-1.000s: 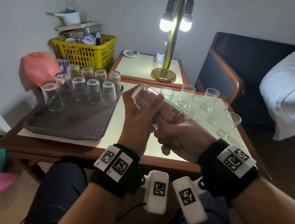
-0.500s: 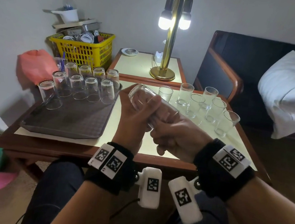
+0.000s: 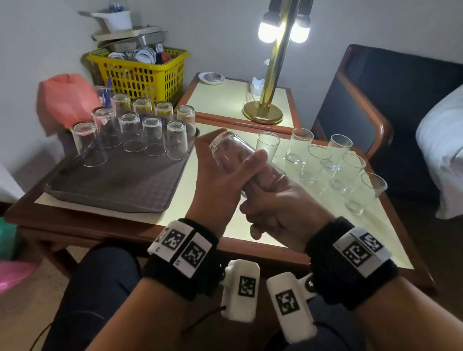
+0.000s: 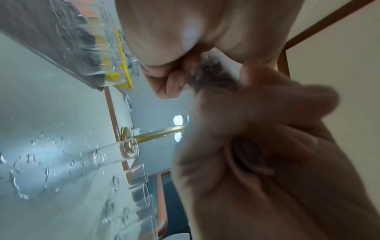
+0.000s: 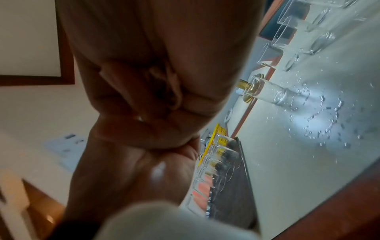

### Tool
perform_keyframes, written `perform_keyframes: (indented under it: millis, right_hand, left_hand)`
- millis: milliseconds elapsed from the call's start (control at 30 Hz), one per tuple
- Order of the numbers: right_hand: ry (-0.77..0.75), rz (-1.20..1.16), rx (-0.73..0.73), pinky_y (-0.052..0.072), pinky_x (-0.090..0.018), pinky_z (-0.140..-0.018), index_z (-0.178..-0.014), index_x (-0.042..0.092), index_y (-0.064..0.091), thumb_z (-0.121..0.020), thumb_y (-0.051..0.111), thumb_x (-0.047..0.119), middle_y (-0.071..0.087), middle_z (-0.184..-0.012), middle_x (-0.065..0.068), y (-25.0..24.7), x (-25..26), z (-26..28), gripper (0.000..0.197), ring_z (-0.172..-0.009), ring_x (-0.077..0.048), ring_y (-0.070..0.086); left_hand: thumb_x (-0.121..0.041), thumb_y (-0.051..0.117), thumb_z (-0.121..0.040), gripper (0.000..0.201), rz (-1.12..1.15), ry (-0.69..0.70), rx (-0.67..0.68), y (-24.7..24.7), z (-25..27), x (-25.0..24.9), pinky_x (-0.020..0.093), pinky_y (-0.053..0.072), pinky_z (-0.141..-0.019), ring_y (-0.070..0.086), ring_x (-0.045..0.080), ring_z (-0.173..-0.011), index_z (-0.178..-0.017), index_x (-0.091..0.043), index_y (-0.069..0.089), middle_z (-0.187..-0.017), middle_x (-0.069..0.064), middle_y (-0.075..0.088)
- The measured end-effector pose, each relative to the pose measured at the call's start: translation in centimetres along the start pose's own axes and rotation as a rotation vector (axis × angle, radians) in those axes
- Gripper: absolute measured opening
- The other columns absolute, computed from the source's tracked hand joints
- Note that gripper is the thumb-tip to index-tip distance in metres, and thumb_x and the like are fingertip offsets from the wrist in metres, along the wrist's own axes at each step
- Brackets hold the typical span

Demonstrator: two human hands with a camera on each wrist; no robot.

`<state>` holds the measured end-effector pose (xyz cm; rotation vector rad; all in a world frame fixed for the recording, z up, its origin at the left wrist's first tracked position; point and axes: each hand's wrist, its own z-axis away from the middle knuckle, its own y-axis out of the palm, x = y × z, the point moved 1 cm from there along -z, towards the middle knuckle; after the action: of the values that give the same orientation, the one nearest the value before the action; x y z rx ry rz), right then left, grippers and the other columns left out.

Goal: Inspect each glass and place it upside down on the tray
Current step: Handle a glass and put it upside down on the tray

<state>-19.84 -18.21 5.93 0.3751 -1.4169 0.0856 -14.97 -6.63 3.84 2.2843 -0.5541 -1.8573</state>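
glass [image 3: 228,153] tilted above table, gripped by left hand [image 3: 219,182], right hand [image 3: 277,207]

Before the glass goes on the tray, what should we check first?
1. Held glass gripped by both the left hand and the right hand: ok.
2. Bare room on the tray in front of the upside-down glasses: ok.
3. Held glass already turned mouth down: not ok, it lies tilted.
4. Held glass clean and uncracked: cannot tell.
5. Upright glasses standing away from the path to the tray: ok.
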Motion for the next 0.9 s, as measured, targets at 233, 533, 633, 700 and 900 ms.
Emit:
perform_keyframes:
  millis: [233, 533, 633, 700, 900]
  right_hand:
    - [-0.233, 0.993, -0.080, 0.049, -0.007, -0.066, -0.151, 0.035, 0.042, -0.084, 0.058, -0.012, 0.042, -0.149, 0.015, 0.1, -0.4, 0.1, 0.083, -0.108, -0.008, 0.059]
    - [-0.081, 0.535, -0.175, 0.062, -0.034, -0.055, -0.146, 0.027, 0.050, -0.088, 0.054, -0.017, 0.067, -0.104, 0.009, -0.3, 0.2, 0.7, 0.074, -0.060, -0.010, 0.065]
    - [-0.279, 1.198, -0.177, 0.059, -0.040, -0.093, -0.152, 0.039, 0.040, -0.084, 0.054, -0.011, 0.032, -0.157, 0.026, -0.3, -0.5, 0.0, 0.086, -0.126, -0.013, 0.061]
    - [-0.310, 1.198, -0.143, 0.061, -0.039, -0.089, -0.152, 0.037, 0.042, -0.082, 0.057, -0.011, 0.033, -0.159, 0.021, -0.4, -0.5, -0.1, 0.086, -0.125, -0.022, 0.061]
    - [-0.049, -0.043, 0.084, 0.055, -0.028, -0.045, -0.137, 0.016, 0.056, -0.083, 0.052, -0.019, 0.050, -0.103, -0.022, 0.3, 1.5, 1.1, 0.064, -0.043, -0.012, 0.042]
  left_hand:
    - [-0.043, 0.081, -0.085, 0.046, -0.022, -0.228, 0.024, -1.2, -0.1, 0.3, 0.034, 0.051, -0.058, 0.064, 0.019, -0.073, -0.114, -0.038, 0.046, -0.101, 0.019, 0.060]
    - [-0.033, 0.072, -0.094, 0.032, -0.004, -0.218, 0.042, -0.1, 0.2, 0.0, 0.032, 0.053, -0.054, 0.065, 0.014, -0.070, -0.116, -0.038, 0.048, -0.109, 0.016, 0.062]
    - [-0.036, 0.068, -0.098, 0.032, -0.059, -0.320, 0.012, 0.1, -0.2, -0.6, 0.025, 0.040, -0.046, 0.054, 0.010, -0.061, -0.100, -0.046, 0.037, -0.089, 0.009, 0.058]
    - [-0.035, 0.070, -0.097, 0.033, -0.052, -0.283, -0.004, 0.2, -0.3, -0.7, 0.025, 0.039, -0.045, 0.054, 0.011, -0.062, -0.096, -0.047, 0.039, -0.085, 0.005, 0.053]
    - [-0.032, 0.073, -0.085, 0.030, 0.115, -0.045, 0.042, 0.5, 0.2, -0.9, 0.039, 0.053, -0.069, 0.065, 0.025, -0.091, -0.101, -0.052, 0.056, -0.108, 0.008, 0.060]
